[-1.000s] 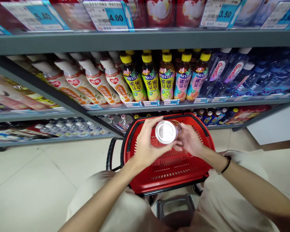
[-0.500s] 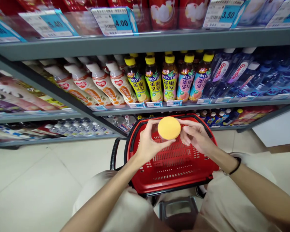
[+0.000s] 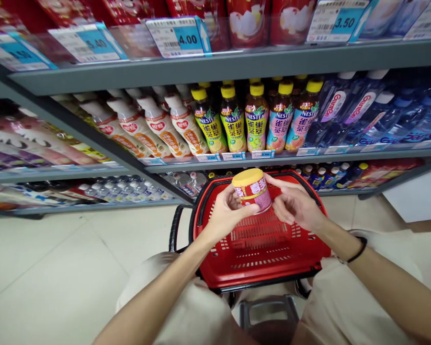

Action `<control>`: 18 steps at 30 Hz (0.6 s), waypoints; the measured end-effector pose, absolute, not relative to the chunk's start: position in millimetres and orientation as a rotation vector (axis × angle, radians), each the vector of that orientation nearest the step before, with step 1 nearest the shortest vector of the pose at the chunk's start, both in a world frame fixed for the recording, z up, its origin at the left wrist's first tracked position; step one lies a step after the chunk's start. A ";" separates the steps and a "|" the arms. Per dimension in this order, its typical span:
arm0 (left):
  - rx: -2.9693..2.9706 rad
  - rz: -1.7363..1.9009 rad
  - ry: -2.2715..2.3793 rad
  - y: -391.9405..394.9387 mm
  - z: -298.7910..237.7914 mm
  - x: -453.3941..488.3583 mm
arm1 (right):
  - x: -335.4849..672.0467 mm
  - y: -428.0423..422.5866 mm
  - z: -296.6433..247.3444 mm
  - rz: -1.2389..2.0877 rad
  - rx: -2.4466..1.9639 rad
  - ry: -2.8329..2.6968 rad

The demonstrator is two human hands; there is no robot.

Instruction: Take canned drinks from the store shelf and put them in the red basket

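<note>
A small can [image 3: 252, 190] with a yellow lid and pink label sits tilted between both hands above the red basket [image 3: 258, 249]. The left hand [image 3: 227, 215] pinches its near left side with closed fingers; the right hand [image 3: 295, 206] touches its right side with thumb and fingertips, palm half open. The hold looks light: a slip would likely drop the can into the basket. Tea bottles [image 3: 253, 120] line the far shelf [image 3: 273, 155], well apart from the hands.
</note>
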State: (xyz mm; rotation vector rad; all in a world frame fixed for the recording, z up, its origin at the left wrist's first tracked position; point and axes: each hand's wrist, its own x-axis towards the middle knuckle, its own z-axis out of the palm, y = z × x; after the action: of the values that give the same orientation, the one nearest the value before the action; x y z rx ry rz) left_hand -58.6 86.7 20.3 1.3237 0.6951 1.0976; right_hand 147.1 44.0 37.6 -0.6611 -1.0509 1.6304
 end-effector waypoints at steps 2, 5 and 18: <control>1.231 1.069 0.670 86.0 22.1 -59.5 | 147.0 43.8 39.7 1.661 -0.683 -1.056; 1.108 0.981 0.630 84.0 25.8 -61.5 | 146.1 43.8 40.3 1.677 -0.685 -1.086; 0.978 0.989 0.453 82.7 24.0 -61.3 | 145.7 41.1 35.6 1.609 -0.544 -1.126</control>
State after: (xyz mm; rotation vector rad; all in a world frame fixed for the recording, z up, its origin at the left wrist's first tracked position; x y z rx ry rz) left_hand -61.3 82.7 24.0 0.9784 0.4533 0.9894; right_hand 145.7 41.1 35.6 -0.5445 -1.1258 1.6086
